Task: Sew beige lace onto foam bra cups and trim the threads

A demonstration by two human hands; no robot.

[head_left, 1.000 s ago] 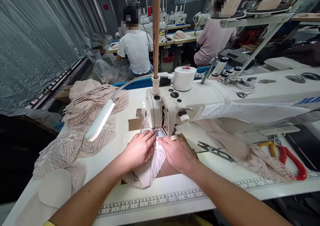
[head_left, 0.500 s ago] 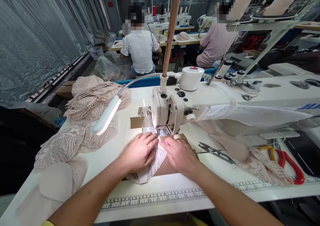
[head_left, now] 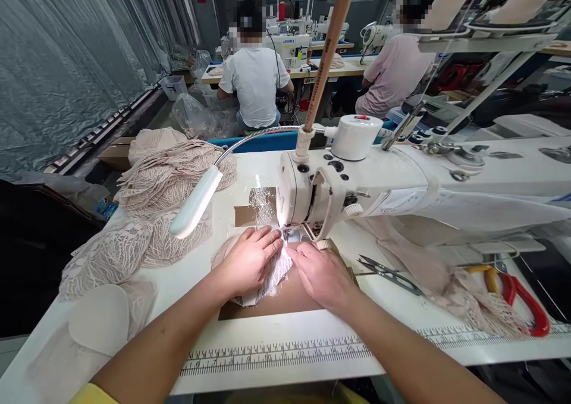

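Note:
A piece of pale lace fabric lies under the needle area of a white sewing machine. My left hand rests on the fabric's left side, fingers extended and pressing it flat close to the presser foot. On the right edge, my right hand is closed, its thumb and forefinger at the lace just in front of the needle; the exact grip is partly hidden. Brown cardboard sits beneath the fabric and both hands. A lit lamp on a bendy neck hangs left of the machine head.
Heaped lace pieces cover the table's left side, near a smooth beige cup piece. Thread snips and red-handled scissors lie right, beside more lace. A printed ruler runs along the front edge. Two people sit at machines ahead.
The lace has moved farther under the machine, away from me, exposing more cardboard in front. Both hands stay beside the needle. The camera view has shifted slightly.

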